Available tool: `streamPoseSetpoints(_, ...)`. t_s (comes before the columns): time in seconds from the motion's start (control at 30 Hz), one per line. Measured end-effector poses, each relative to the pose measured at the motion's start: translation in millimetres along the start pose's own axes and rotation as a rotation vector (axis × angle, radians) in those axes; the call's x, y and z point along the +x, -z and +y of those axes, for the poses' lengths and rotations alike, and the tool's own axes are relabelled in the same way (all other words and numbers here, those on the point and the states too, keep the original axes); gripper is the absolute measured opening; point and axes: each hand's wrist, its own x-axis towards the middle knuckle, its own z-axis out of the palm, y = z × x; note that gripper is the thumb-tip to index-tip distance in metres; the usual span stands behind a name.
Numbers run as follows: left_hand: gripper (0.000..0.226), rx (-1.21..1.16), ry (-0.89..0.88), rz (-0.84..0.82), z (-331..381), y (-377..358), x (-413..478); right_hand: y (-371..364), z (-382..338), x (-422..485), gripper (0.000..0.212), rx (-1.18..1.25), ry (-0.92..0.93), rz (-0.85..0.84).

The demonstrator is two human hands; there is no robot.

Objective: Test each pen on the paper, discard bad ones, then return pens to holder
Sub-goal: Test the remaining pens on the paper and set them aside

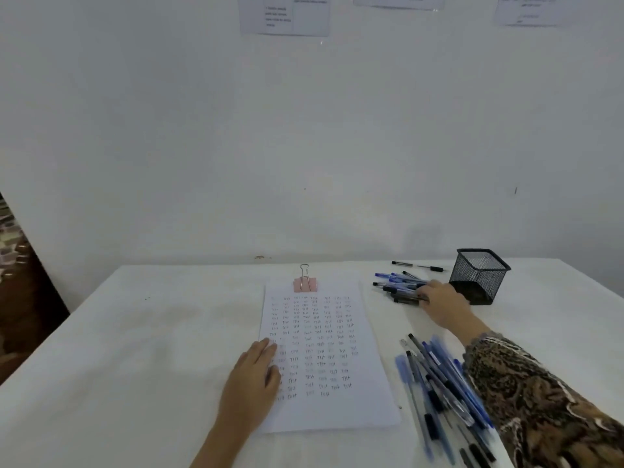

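A white paper (358,410) covered with rows of small "Test" marks lies on the table, held at its top by a pink binder clip (305,284). My left hand (253,376) rests flat on the paper's left edge. My right hand (442,304) reaches to a small heap of blue and black pens (395,285) beside the black mesh holder (479,275); its fingertips touch the pens, and I cannot see a grasp. A second pile of pens (439,386) lies near my right forearm. The holder looks empty.
Two black pens (417,266) lie apart by the back wall, left of the holder. The table (135,349) has a white cloth. Printed sheets (283,15) hang on the wall. The table's left edge drops off beside a dark patterned floor.
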Motion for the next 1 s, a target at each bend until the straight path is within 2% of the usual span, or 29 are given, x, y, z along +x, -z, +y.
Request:
streamPoseSetpoints(0.1, 0.086, -0.009, 0.019, 0.013, -3.7, -3.5, 1.6, -1.2, 1.7, 7.0, 0.026, 0.036, -0.013, 0.041)
streamPoseSetpoints(0.23, 0.086, -0.014, 0.028, 0.021, -1.9, -2.5, 2.3, 4.1, 3.5, 13.6, 0.026, -0.028, -0.035, -0.093)
streamPoseSetpoints(0.33, 0.088, -0.02, 0.033, 0.013, 0.7, -0.2, 1.4, 4.5, 10.8, 16.3, 0.027, 0.076, -0.062, -0.163)
streamPoseSetpoints(0.4, 0.09, -0.018, 0.029, -0.005, 2.0, 1.4, 0.8, 6.4, 15.8, 15.7, 0.019, 0.252, -0.063, -0.089)
streamPoseSetpoints(0.5, 0.083, -0.02, 0.023, -0.005, 3.7, 3.2, 0.5, 16.0, 21.4, 11.7, 0.015, 0.498, -0.097, 0.174)
streamPoseSetpoints(0.57, 0.088, -0.021, 0.019, -0.01, 5.5, 4.7, -0.5, 30.0, 18.2, 4.2, 0.016, 0.802, -0.171, 0.321)
streamPoseSetpoints(0.67, 0.092, -0.017, 0.018, -0.031, 4.0, 3.9, -0.1, 52.6, 0.5, -11.3, 0.016, 1.519, -0.196, 0.423)
streamPoseSetpoints(0.73, 0.087, -0.011, 0.022, -0.041, 3.4, 3.6, 0.1, 64.0, -19.2, -21.6, 0.013, 1.904, -0.181, 0.395)
streamPoseSetpoints(0.83, 0.058, -0.003, 0.034, -0.053, 4.1, 4.5, -0.3, 71.4, -56.4, -41.0, 0.028, 2.443, -0.229, 0.264)
streamPoseSetpoints(0.93, 0.054, 0.013, 0.022, -0.05, 4.6, 5.2, -1.3, 61.4, -96.3, -64.3, 0.047, 2.635, -0.259, 0.157)
streamPoseSetpoints(1.0, 0.048, 0.017, 0.018, -0.048, 4.7, 5.6, -0.7, 48.7, -118.0, -76.3, 0.042, 2.684, -0.302, 0.113)
